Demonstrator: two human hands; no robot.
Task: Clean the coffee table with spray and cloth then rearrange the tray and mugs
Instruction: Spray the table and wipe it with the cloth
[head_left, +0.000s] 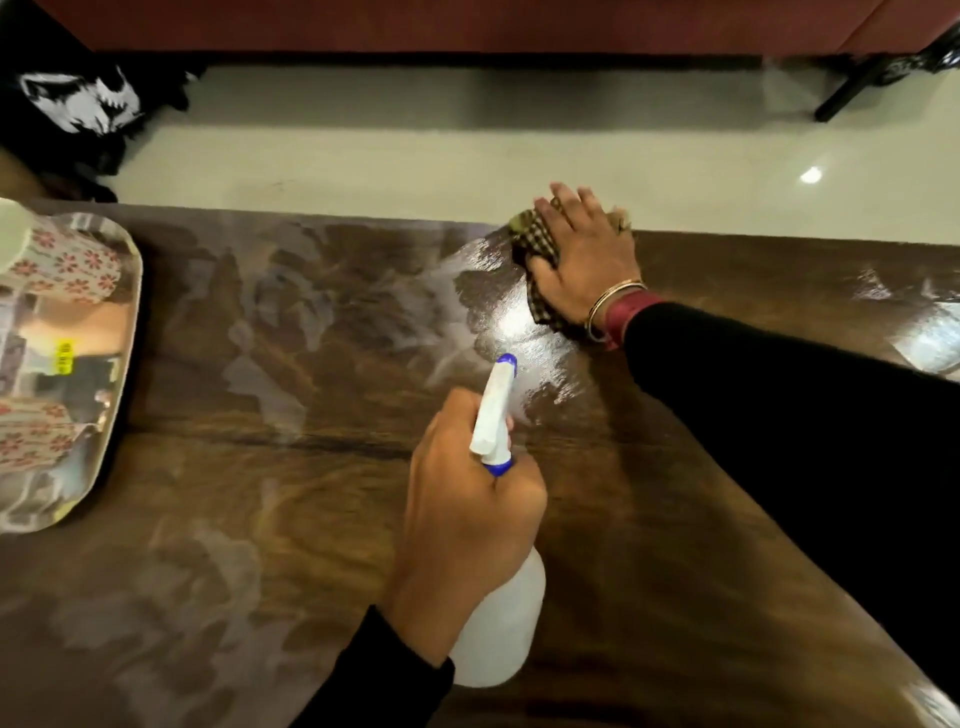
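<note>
My left hand (462, 514) grips a white spray bottle (501, 623) with a blue-tipped nozzle, held above the middle of the dark wooden coffee table (260, 493) and aimed away from me. My right hand (582, 254) lies flat on a checked cloth (535, 244) at the table's far edge, with wet streaks shining just left of it. A shiny steel tray (122, 364) sits at the left end of the table. It holds floral mugs (67, 265), partly cut off by the frame.
Beyond the table lies a pale tiled floor (415, 145), then a reddish sofa base (467, 26). A black bag with a white print (78, 98) sits at the far left. A dark furniture leg (857, 88) stands at the far right.
</note>
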